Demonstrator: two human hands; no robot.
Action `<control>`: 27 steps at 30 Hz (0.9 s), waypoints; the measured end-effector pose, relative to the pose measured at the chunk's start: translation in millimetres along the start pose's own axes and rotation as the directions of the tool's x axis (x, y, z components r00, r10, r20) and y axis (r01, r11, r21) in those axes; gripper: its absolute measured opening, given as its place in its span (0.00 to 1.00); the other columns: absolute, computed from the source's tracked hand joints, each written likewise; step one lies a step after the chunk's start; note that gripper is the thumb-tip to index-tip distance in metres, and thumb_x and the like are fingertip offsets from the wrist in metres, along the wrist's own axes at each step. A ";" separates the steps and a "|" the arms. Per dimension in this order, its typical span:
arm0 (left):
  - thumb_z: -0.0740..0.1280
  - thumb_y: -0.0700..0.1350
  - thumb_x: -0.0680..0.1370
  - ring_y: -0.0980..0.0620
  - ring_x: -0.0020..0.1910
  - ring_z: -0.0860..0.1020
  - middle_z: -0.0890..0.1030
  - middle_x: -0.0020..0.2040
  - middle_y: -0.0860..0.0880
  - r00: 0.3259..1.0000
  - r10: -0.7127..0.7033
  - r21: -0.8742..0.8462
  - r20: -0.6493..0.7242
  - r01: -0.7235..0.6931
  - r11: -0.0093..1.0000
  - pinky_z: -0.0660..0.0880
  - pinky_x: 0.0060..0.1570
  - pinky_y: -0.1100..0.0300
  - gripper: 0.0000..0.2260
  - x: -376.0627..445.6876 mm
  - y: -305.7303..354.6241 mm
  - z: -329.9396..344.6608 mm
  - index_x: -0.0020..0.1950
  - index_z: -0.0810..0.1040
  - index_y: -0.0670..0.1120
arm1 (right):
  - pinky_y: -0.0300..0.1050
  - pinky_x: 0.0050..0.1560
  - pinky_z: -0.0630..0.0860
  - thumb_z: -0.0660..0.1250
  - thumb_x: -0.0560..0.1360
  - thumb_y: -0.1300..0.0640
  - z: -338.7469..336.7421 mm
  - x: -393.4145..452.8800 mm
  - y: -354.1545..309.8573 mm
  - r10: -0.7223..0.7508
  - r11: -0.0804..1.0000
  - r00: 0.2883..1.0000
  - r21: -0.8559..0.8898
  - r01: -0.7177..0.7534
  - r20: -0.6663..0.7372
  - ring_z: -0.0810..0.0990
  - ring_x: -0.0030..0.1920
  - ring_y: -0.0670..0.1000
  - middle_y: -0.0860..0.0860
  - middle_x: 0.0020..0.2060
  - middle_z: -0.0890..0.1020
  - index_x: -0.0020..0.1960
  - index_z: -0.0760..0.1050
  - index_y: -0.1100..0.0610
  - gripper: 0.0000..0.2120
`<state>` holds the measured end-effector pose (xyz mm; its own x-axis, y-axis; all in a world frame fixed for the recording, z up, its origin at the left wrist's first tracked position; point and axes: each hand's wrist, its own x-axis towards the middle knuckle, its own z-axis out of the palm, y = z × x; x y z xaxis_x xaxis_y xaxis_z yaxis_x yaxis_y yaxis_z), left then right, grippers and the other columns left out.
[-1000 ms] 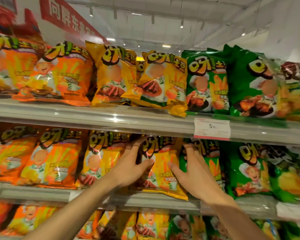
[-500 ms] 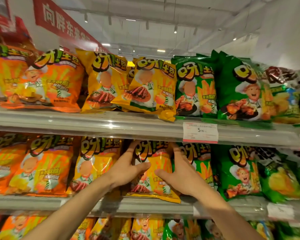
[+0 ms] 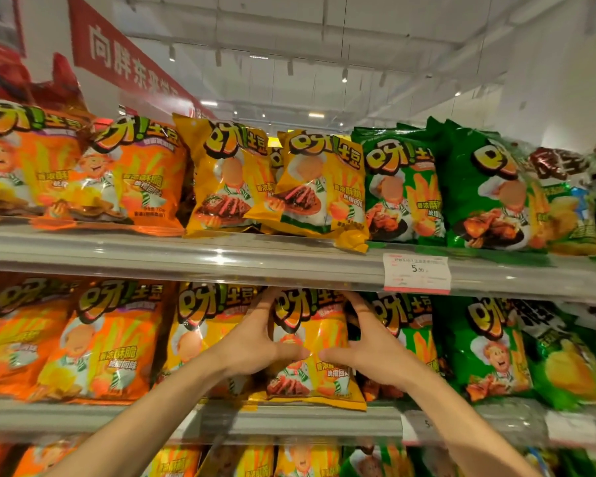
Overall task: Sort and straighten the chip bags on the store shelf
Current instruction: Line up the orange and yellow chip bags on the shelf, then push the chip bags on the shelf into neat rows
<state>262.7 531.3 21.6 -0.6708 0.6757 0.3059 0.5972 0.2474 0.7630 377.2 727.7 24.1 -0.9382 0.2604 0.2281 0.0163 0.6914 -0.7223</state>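
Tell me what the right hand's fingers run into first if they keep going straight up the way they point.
Probably the underside of the upper shelf rail: the right hand grips the yellow bag, fingertips just below it.

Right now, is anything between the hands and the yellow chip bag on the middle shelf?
Nothing visible. The left hand and right hand already grip the yellow chip bag from both sides, thumbs across its front.
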 end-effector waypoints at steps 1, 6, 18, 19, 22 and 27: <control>0.81 0.54 0.65 0.55 0.66 0.70 0.71 0.67 0.56 1.000 0.000 0.011 0.006 0.000 1.000 0.69 0.63 0.62 0.43 0.0 0.1 -1.3 0.68 0.56 0.68 | 0.54 0.68 0.73 0.80 0.58 0.38 -0.1 2.3 4.1 0.014 1.000 1.000 0.013 -0.014 -0.004 0.71 0.70 0.48 0.40 0.75 0.61 0.67 0.48 0.21 0.51; 0.82 0.55 0.62 0.54 0.67 0.68 0.70 0.67 0.56 1.000 -0.003 0.034 0.028 0.002 0.999 0.69 0.67 0.56 0.48 2.5 2.5 -4.0 0.73 0.56 0.63 | 0.54 0.60 0.79 0.82 0.54 0.36 -3.8 8.4 13.8 0.057 0.997 0.998 0.062 -0.055 -0.029 0.81 0.59 0.51 0.44 0.66 0.75 0.61 0.54 0.19 0.47; 0.76 0.63 0.67 0.51 0.56 0.78 0.77 0.61 0.51 0.999 -0.036 0.155 0.011 0.034 0.987 0.77 0.56 0.56 0.39 -3.5 -3.0 -0.6 0.71 0.63 0.54 | 0.48 0.74 0.64 0.74 0.68 0.44 4.6 -5.9 -9.6 0.048 0.993 0.998 -0.109 -0.051 -0.028 0.61 0.75 0.48 0.45 0.77 0.56 0.78 0.48 0.39 0.48; 0.73 0.64 0.70 0.51 0.60 0.75 0.74 0.64 0.51 1.000 -0.014 0.245 -0.016 0.017 0.969 0.74 0.59 0.58 0.39 -9.1 -3.8 -0.9 0.74 0.60 0.52 | 0.44 0.73 0.62 0.72 0.71 0.46 7.5 -9.5 -11.8 0.032 0.988 0.999 -0.147 -0.036 -0.030 0.58 0.76 0.48 0.44 0.78 0.51 0.79 0.45 0.40 0.46; 0.65 0.59 0.79 0.52 0.67 0.71 0.65 0.71 0.52 0.977 0.186 0.391 -0.106 -0.131 0.911 0.71 0.62 0.62 0.32 -30.5 -10.8 -5.0 0.78 0.55 0.54 | 0.44 0.70 0.64 0.64 0.79 0.47 23.1 -24.0 -18.3 -0.019 0.928 0.993 -0.373 -0.027 -0.118 0.56 0.78 0.54 0.47 0.79 0.42 0.79 0.44 0.44 0.38; 0.59 0.53 0.80 0.47 0.62 0.73 0.74 0.62 0.47 0.865 0.443 0.736 -0.236 -0.139 0.663 0.75 0.55 0.52 0.20 -47.1 -36.1 -21.5 0.70 0.72 0.48 | 0.59 0.77 0.53 0.51 0.82 0.41 61.3 -24.9 -25.9 -0.214 0.760 0.952 -0.650 0.023 -0.217 0.58 0.76 0.61 0.58 0.75 0.61 0.78 0.56 0.51 0.27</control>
<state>263.2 475.6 -8.1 -0.4193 0.5304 0.7368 0.8126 0.5811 0.0441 378.9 662.0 -2.9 -0.8219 0.2464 0.5136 0.2159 0.9691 -0.1196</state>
